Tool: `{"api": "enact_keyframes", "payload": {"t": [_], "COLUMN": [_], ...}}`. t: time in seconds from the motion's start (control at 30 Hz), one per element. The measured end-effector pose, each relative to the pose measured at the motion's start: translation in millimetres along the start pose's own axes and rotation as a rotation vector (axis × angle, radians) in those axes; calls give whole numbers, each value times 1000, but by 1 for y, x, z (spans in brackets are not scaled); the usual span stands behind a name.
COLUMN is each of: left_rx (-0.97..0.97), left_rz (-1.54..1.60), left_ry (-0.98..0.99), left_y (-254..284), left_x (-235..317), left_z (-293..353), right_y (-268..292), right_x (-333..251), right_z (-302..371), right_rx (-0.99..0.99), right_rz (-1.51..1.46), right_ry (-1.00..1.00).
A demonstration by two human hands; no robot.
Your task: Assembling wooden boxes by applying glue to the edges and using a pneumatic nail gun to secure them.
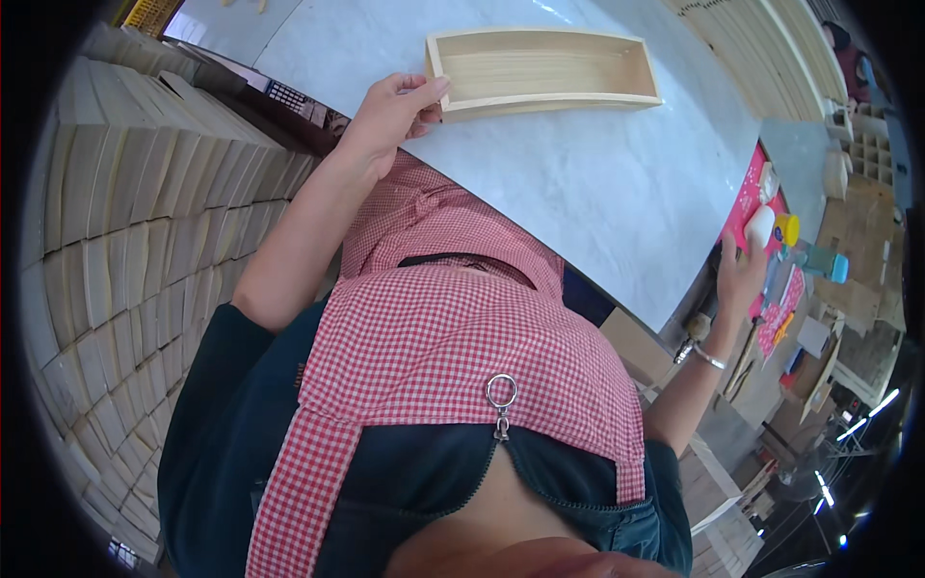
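Note:
A long, open-topped box of pale wood [544, 72] lies on a white marbled tabletop [578, 173]. My left hand [393, 114] grips its left end, the thumb at the end panel and the other fingers curled outside, below the corner. Off the table's right edge, my right hand [742, 275] reaches out with thumb and fingers apart. Its fingertips are at a white rounded thing [759, 226], which they seem to touch. Right beside that stands a yellow round container [787, 229]. A metal bracelet is on my right wrist.
Stacked wooden boards [145, 164] rise on the left, close to my left arm. More long wooden pieces [761, 48] are piled at the far right. A clear container with a blue cap [829, 264] and a pink patterned cloth [782, 313] lie near my right hand.

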State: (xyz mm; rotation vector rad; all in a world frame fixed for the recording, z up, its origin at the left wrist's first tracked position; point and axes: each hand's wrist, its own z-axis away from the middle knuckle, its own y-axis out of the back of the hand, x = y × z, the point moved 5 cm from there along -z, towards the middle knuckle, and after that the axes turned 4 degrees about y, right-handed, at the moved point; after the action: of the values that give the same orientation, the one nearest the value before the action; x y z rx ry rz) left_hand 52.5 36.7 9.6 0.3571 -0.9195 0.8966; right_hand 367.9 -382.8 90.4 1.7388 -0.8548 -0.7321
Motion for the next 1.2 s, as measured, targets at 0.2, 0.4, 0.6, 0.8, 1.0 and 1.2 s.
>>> {"api": "enact_keyframes", "payload": {"t": [0.2,0.4,0.6,0.8,1.0,1.2], "left_rx": [-37,-132,-92,-40,33,342], "left_rz": [99,278,297,193,198,-764], "left_ry": [-80,-40,-38,-146,-280,-1095], "left_y": [-5,-2,-4,5,25,-30], "left_x": [-8,-13,-10,-4,32,63], "left_z": [-7,-11,-1,-11,-53,-3], "right_y": [-42,-88,-90,-90,-91,-89], "right_x": [-226,-274,-273,-282,-292,-159], "right_z": [-44,-51,-49,-47,-49,-103], "right_rx": [-12,-136,-107,0,39,17], "right_rz": [-482,-336,-360,-292,-589,-849], "right_ry": [717,803,785,732,535,-22]}}
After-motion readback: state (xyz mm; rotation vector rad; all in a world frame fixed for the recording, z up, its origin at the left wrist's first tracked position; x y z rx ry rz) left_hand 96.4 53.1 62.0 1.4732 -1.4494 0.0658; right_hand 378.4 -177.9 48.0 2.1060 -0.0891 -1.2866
